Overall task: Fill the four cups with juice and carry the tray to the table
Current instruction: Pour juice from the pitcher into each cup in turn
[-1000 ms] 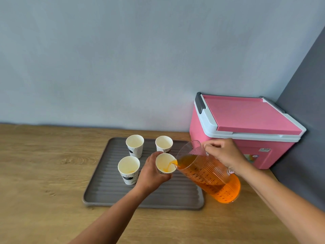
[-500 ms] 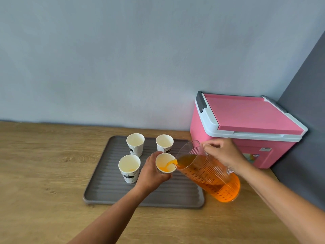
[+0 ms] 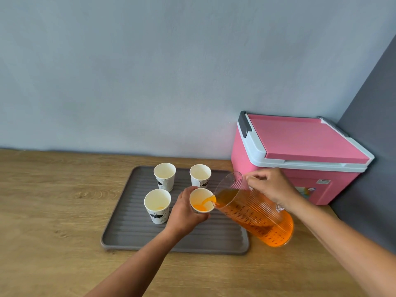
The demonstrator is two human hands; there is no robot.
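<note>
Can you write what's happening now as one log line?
step: pouring juice | left hand: holds cup | right hand: tilts pitcher | back cups: empty

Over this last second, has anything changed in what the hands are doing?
Very little. The juice in the held cup has risen a bit as the jug keeps pouring. Nothing was picked up or let go: the left hand still grips that cup and the right hand still tilts the jug. The other three cups, the tray and the cooler stayed put.
</note>
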